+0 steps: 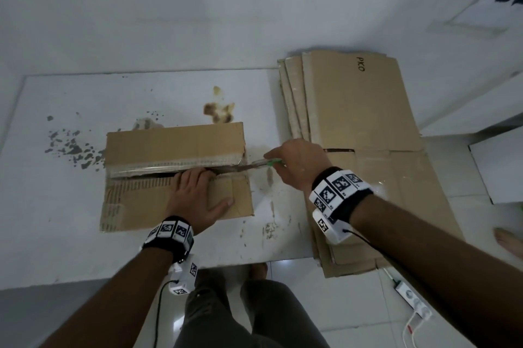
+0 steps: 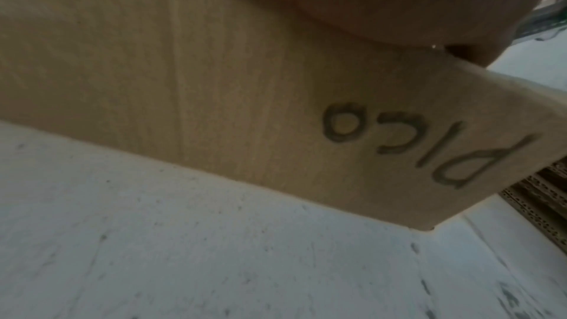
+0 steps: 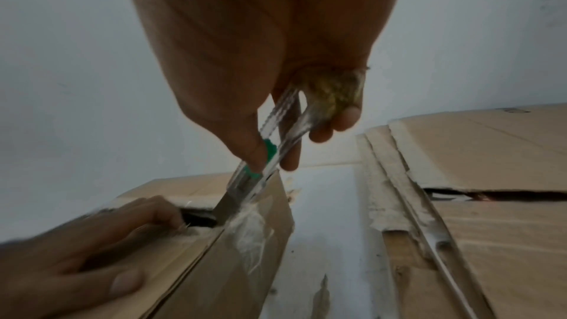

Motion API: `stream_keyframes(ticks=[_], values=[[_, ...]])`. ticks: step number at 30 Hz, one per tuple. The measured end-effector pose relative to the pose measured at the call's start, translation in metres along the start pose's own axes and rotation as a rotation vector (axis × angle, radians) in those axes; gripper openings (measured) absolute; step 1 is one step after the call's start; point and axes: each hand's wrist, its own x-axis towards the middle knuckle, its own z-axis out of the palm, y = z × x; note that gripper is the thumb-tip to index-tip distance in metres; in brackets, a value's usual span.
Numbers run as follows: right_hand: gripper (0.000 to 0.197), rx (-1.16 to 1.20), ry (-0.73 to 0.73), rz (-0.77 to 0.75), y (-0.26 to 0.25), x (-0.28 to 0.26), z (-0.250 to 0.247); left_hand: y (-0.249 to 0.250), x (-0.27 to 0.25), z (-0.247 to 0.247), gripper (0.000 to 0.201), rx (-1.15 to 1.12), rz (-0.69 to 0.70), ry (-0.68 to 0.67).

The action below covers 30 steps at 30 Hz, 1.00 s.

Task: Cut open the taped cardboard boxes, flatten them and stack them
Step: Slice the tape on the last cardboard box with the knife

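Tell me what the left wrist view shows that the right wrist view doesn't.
Only the left wrist view shows handwritten lettering on the side of the cardboard box. Only the right wrist view shows the right hand gripping the cutter, its blade in the taped seam, the left hand's fingers at the opened slit, and the stack of flattened boxes. Both show the box and the white floor.

- The place looks like a plain indoor room, perhaps a storage or back room; the exact kind cannot be told.
- The white floor (image 1: 85,206) is dirty, with grey and brown stains (image 1: 219,112).
- The bare white wall (image 1: 169,8) has no decoration.
- Flattened cardboard sheets (image 1: 365,109) lie in a pile.
- A white power strip (image 1: 411,298) lies on floor tiles.
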Motion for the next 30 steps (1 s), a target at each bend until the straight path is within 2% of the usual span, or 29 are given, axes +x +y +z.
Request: stream_keyframes(ticks=[5,9,13,16,19,22,26,30], values=[[0.052,-0.132,-0.013,-0.131,-0.018,-0.010,0.018,0.001,0.011,-0.004,0.070,-0.006,-0.001,-0.063],[0.046,-0.138,-0.018,0.000,-0.022,0.002,0.009,-0.004,0.028,-0.019,0.084,0.046,-0.013,-0.228],[0.048,-0.171,-0.111,-0.036,-0.035,0.000,0.012,-0.003,0.035,-0.030,0.089,0.110,0.040,-0.264],[0.046,-0.100,-0.059,0.036,-0.021,0.008,0.004,-0.004,0.038,-0.031,0.092,0.118,0.015,-0.320],[0.044,-0.039,-0.070,0.033,-0.014,0.004,0.013,-0.005,0.042,-0.037,0.092,0.130,0.049,-0.243],[0.026,0.123,-0.136,0.069,-0.005,0.008,0.020,-0.010,0.043,-0.040,0.083,0.152,0.148,-0.088],[0.016,0.383,-0.164,0.153,0.016,0.013,0.023,-0.016,0.034,-0.030,0.082,0.062,0.073,-0.076],[0.029,0.607,-0.118,0.177,0.018,-0.007,0.043,-0.019,0.032,-0.022,0.089,0.037,0.044,-0.096]])
